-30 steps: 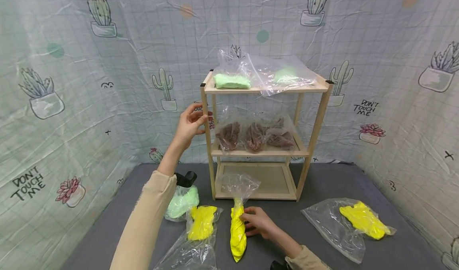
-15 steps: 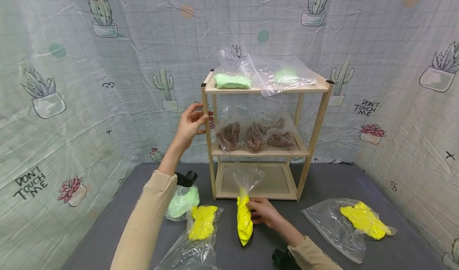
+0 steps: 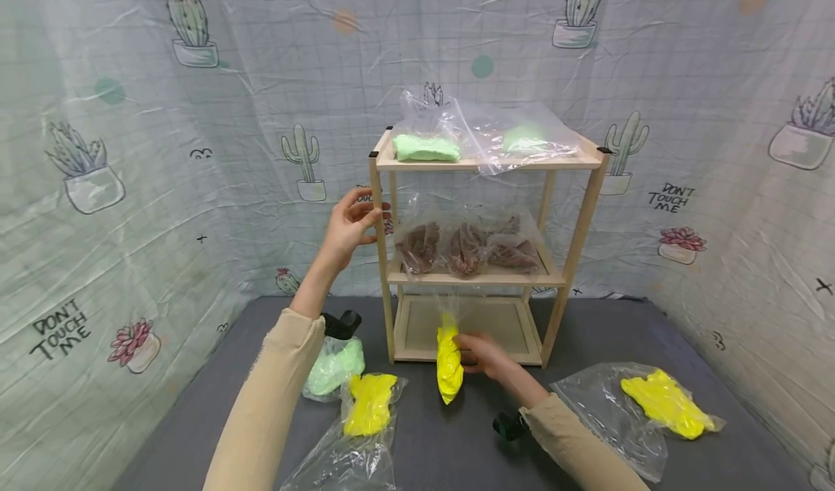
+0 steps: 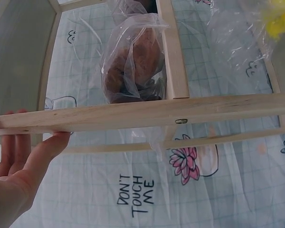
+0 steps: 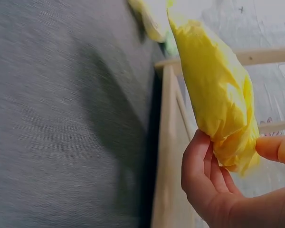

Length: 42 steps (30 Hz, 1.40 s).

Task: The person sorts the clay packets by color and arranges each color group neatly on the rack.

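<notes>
In the head view my right hand (image 3: 485, 357) pinches a bagged yellow bundle (image 3: 449, 364) by its side, just in front of the wooden rack's bottom shelf (image 3: 466, 324). The right wrist view shows thumb and fingers gripping the lower part of the yellow bundle (image 5: 213, 85), which is held above the grey table (image 5: 52, 118). My left hand (image 3: 349, 226) is curled round the rack's front left post (image 3: 380, 259); the left wrist view has thumb and fingers of the left hand (image 4: 26, 166) on either side of that post (image 4: 109, 116).
Bagged brown items (image 3: 466, 248) lie on the middle shelf, bagged green ones (image 3: 426, 148) on top. A green bag (image 3: 335, 366) and a yellow bag (image 3: 369, 404) lie on the table at left, another yellow bag (image 3: 668, 404) at right. A patterned cloth (image 3: 261, 56) surrounds the table.
My right hand has carried the yellow bundle away from me, toward the bottom shelf and slightly right. My left hand has stayed at the post.
</notes>
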Motion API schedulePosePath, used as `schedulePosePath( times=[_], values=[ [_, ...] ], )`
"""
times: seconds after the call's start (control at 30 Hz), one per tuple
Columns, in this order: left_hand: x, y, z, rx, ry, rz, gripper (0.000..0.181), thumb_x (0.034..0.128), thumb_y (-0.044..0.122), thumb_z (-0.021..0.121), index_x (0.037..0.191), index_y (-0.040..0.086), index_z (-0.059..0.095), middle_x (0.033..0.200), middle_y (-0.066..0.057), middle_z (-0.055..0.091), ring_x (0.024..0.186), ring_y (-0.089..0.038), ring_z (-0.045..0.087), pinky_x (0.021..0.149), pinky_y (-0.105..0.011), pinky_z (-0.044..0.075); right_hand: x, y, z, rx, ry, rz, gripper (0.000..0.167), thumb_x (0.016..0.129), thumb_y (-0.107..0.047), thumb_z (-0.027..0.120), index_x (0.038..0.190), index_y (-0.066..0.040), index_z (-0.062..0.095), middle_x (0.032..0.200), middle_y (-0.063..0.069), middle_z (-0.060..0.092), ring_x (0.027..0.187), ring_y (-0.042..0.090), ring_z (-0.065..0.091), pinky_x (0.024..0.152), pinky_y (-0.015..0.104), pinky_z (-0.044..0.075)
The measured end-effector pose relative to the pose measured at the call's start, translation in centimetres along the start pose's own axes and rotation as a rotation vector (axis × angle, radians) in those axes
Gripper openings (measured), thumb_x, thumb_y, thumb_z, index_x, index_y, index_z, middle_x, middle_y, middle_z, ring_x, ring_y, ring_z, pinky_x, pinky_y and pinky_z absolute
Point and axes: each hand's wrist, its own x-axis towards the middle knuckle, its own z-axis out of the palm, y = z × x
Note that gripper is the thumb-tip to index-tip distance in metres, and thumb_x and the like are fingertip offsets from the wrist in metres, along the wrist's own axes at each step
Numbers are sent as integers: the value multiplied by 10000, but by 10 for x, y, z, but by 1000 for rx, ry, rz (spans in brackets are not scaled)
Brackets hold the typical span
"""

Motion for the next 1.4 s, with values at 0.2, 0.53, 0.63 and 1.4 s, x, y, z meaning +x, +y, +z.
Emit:
schedulePosePath(
  times=[0.2,0.53,0.63,1.4],
  values=[
    [-1,-4,5,-11,-5,-7,358,902,104,511,1253,85,440,1137,-190,560,1058,-329,554,756,-483,496,7,-11,-1,36,-9,42,453,887,-225,501,1220,78,459,1119,207,563,795,160,612,706,345,526],
    [1,-4,4,-9,11,-2,346,901,106,514,1241,97,450,1102,-133,572,997,-241,575,766,-498,490,28,-23,-1,133,-22,110,422,897,-244,500,1219,26,460,1055,115,563,844,179,577,693,318,504],
    [1,-3,3,1,14,6,347,901,107,513,1241,86,449,1087,-115,589,988,-229,587,739,-474,504,50,-17,0,167,-7,135,442,894,-270,513,1240,-3,450,1182,174,514,967,247,558,766,374,486],
    [0,2,1,-2,3,13,356,904,122,513,1251,87,442,1121,-163,581,840,-52,614,638,-337,521,254,85,4,231,-105,117,431,718,-362,731,1027,-82,625,969,130,657,842,271,644,715,401,519]
  ],
)
